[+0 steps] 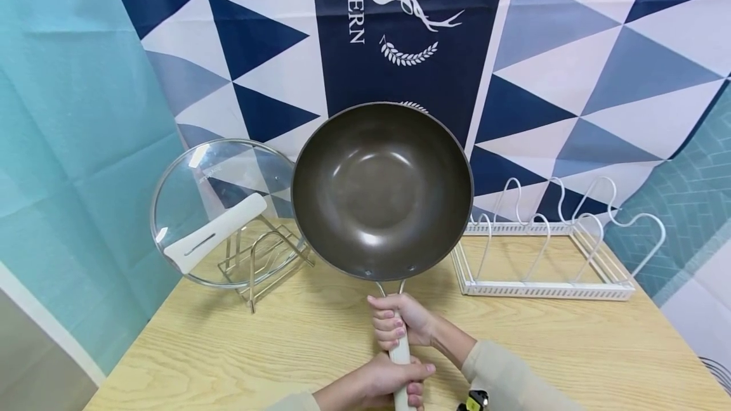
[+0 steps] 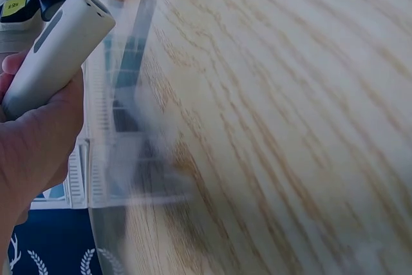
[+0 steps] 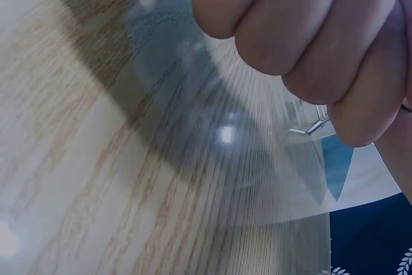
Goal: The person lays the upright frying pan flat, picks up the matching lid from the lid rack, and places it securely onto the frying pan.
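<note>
A deep wok (image 1: 382, 189) with a dark brown inside is held up off the table, its bowl turned toward the head camera. Its long cream handle (image 1: 401, 354) points down toward me. My right hand (image 1: 405, 322) grips the handle's upper part, just below the metal fork at the bowl. Lower down, my left hand (image 1: 394, 378) is wrapped around the same handle near its end. In the left wrist view the handle's butt (image 2: 80, 24) sticks out past the left hand. The right wrist view shows curled fingers (image 3: 309, 43); the handle inside them is hidden.
Left of the wok, a glass lid (image 1: 188, 189) with a cream grip leans in a wire stand (image 1: 254, 271). A white rack (image 1: 548, 290) with several curved loops stands at the right. Behind the wooden table (image 1: 228, 354) hangs a patterned cloth (image 1: 274, 49).
</note>
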